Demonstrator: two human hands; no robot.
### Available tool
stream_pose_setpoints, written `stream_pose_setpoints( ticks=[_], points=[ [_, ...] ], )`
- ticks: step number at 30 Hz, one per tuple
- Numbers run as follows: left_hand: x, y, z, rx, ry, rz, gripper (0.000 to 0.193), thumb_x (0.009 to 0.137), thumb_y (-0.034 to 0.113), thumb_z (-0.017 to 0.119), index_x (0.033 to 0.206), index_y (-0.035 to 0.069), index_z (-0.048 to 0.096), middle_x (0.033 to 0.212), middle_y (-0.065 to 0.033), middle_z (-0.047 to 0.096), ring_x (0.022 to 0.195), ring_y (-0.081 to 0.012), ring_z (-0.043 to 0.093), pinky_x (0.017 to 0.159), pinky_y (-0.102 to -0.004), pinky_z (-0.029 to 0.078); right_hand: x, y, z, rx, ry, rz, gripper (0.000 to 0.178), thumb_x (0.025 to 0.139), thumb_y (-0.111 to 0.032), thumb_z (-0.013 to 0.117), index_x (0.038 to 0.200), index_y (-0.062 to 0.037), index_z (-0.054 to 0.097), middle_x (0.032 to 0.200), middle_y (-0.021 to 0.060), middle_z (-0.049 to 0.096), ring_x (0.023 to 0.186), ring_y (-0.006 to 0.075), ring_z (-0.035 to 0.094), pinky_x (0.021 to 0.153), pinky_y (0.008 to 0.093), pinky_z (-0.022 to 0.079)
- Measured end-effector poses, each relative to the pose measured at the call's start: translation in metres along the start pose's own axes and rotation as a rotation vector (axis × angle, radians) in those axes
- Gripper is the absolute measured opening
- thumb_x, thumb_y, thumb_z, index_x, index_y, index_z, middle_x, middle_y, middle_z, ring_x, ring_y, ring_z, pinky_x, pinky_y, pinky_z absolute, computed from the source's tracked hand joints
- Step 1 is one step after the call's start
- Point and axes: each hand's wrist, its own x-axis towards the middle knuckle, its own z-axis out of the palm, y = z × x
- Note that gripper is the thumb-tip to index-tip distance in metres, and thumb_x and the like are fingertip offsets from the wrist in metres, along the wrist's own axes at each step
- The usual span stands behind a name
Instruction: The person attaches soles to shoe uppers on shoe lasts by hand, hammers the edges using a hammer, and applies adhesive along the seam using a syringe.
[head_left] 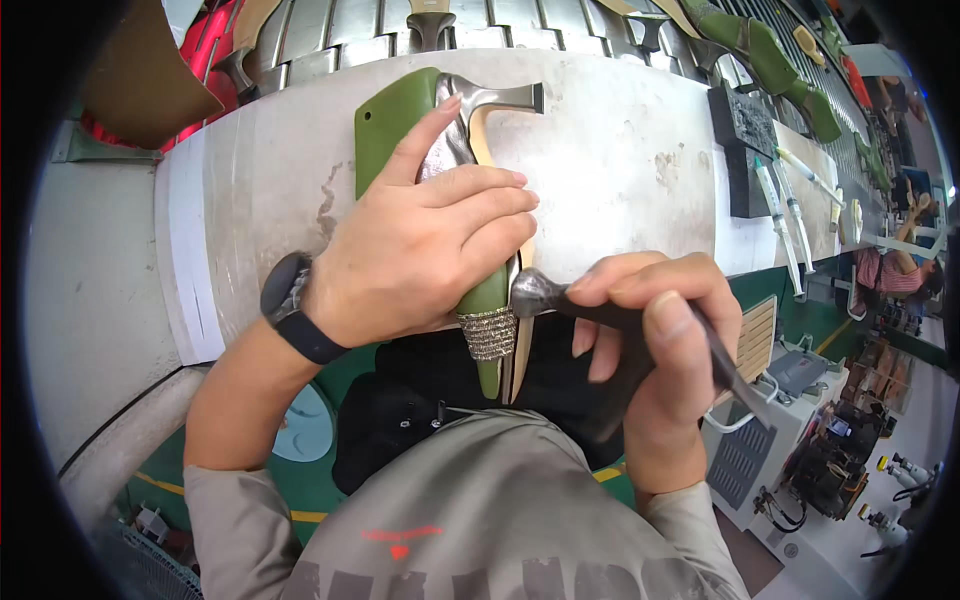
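Note:
A high-heeled shoe [450, 150] with a shiny metallic grey upper and heel lies on its side over the near table edge. It sits on a green shoe last [385, 135], and a glittery band [487, 333] crosses near its toe. My left hand [410, 240] lies over its middle and holds it, fingertips bent toward the pale sole [483, 140]; the thumb is hidden. In my right hand [670, 310] is a dark hammer [537, 293], gripped around its head. The round face touches or nearly touches the sole's edge by the toe. The hammer's handle is blurred.
Beyond the pale worktable [610, 150] runs a slatted metal conveyor [360, 25] carrying several shoes on lasts. Black blocks [745, 150] and several syringes [783, 205] lie at the table's right end. A brown sheet [145, 80] hangs at the left. Another person [895, 275] is at the far right.

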Motion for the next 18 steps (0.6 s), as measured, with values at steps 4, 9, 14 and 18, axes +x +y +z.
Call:
stream_pose_setpoints(
  ticks=[4, 9, 14, 18],
  points=[
    [0.004, -0.006, 0.0, -0.065, 0.04, -0.005, 0.033, 0.079, 0.014, 0.076, 0.111, 0.008, 0.071, 0.121, -0.006, 0.075, 0.119, -0.0226, 0.071, 0.125, -0.0652, 0.028, 0.033, -0.016, 0.003, -0.252, -0.027, -0.062, 0.015, 0.104, -0.011, 0.063, 0.105, 0.0036, 0.068, 0.096, 0.0115, 0.077, 0.066, 0.0072, 0.063, 0.06, 0.0225, 0.051],
    [0.006, -0.015, -0.028, -0.22, 0.093, -0.083, 0.042, 0.077, 0.018, 0.083, 0.116, 0.008, 0.07, 0.123, -0.0074, 0.075, 0.121, -0.0245, 0.07, 0.126, -0.0628, 0.025, 0.078, 0.01, -0.04, -1.293, -0.13, -0.511, 0.046, 0.081, 0.003, 0.073, 0.127, -0.0016, 0.067, 0.123, 0.0238, 0.069, 0.099, 0.0392, 0.071, 0.083, 0.0444, 0.057],
    [-0.013, -0.046, -0.039, -1.056, 0.621, -0.431, 0.076, 0.101, 0.064, 0.06, 0.139, -0.002, 0.061, 0.139, -0.0175, 0.068, 0.12, -0.0238, 0.07, 0.114, -0.0437, 0.05, 0.055, 0.005, -0.009, -1.025, -0.299, -0.691, 0.087, 0.07, -0.011, 0.087, 0.15, -0.0033, 0.055, 0.154, 0.0275, 0.051, 0.139, 0.0459, 0.053, 0.113, 0.054, 0.045],
    [0.039, -0.03, -0.072, -1.862, 0.786, -0.727, 0.068, 0.111, 0.063, 0.039, 0.136, 0.003, 0.061, 0.124, -0.0081, 0.071, 0.11, -0.0184, 0.07, 0.096, -0.0352, 0.057, 0.108, 0.024, 0.041, -0.763, -0.257, -1.0, 0.096, 0.07, -0.015, 0.092, 0.154, 0.001, 0.048, 0.151, 0.0321, 0.051, 0.135, 0.0465, 0.057, 0.109, 0.0521, 0.049]
  ],
)
